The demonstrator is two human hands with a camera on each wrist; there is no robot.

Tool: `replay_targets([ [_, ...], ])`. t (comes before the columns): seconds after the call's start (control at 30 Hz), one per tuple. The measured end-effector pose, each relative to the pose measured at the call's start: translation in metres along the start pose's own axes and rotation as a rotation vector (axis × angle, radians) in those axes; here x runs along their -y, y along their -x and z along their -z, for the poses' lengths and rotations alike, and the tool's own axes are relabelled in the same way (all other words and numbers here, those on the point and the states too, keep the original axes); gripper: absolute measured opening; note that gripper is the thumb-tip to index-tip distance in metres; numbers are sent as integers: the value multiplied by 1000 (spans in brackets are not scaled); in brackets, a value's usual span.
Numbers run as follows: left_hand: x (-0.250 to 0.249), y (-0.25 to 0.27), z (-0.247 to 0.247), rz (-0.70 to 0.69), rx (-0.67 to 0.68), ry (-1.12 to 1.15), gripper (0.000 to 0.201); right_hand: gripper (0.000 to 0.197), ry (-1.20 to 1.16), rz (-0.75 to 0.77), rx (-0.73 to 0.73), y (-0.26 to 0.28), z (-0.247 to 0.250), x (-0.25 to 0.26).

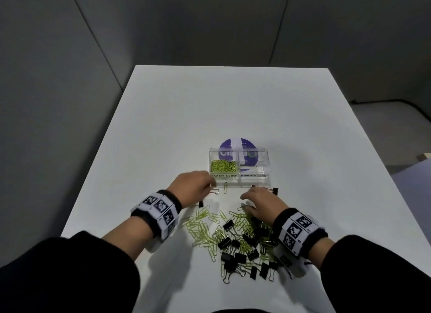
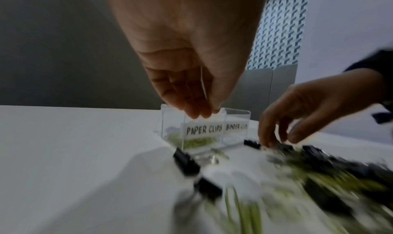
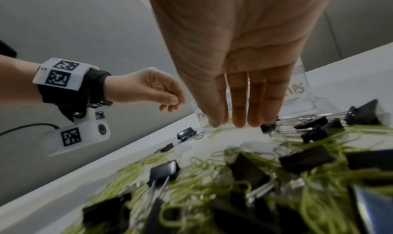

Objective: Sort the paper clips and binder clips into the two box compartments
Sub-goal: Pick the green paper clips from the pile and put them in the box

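Note:
A clear two-compartment box (image 1: 240,176) stands mid-table, labelled PAPER CLIPS (image 2: 204,131) on the left and BINDER CLIPS on the right. Green paper clips (image 1: 224,167) fill the left compartment; I see no clips in the right one. A mixed pile (image 1: 240,238) of green paper clips and black binder clips (image 1: 228,226) lies in front. My left hand (image 1: 210,183) hovers at the box's front left corner, thumb pressed to fingertips (image 2: 202,114); whether anything is between them stays hidden. My right hand (image 1: 254,193) hangs over the pile's far edge with straight fingers (image 3: 240,119), holding nothing.
A purple round disc (image 1: 236,143) shows behind and through the box. A single paper clip (image 1: 225,188) and a binder clip (image 1: 275,191) lie just before the box. A small binder clip (image 1: 200,204) lies below my left wrist. Grey panels surround the white table (image 1: 210,103).

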State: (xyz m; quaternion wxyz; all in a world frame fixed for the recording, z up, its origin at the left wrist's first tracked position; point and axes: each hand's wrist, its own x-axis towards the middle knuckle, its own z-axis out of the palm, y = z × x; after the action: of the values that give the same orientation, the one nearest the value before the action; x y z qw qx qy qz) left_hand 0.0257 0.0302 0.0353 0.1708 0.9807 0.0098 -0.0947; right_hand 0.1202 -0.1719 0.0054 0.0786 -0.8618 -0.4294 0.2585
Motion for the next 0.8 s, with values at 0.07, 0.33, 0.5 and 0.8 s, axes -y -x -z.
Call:
replay_targets([
  [0.07,5,27,-11,-9,119,-44,35,37,69,47,-17,5,-6,4],
  [0.33,14,77,-56,6,272,-163,68,40,307,140,33,12,-28,40],
  [0.5,5,71,-74,37,158,-36,50,30,295,125,13,11,-38,48],
  [0.8,-29,40,-80,-67,54,86,36,25,162,-19,-145,11,-13,22],
])
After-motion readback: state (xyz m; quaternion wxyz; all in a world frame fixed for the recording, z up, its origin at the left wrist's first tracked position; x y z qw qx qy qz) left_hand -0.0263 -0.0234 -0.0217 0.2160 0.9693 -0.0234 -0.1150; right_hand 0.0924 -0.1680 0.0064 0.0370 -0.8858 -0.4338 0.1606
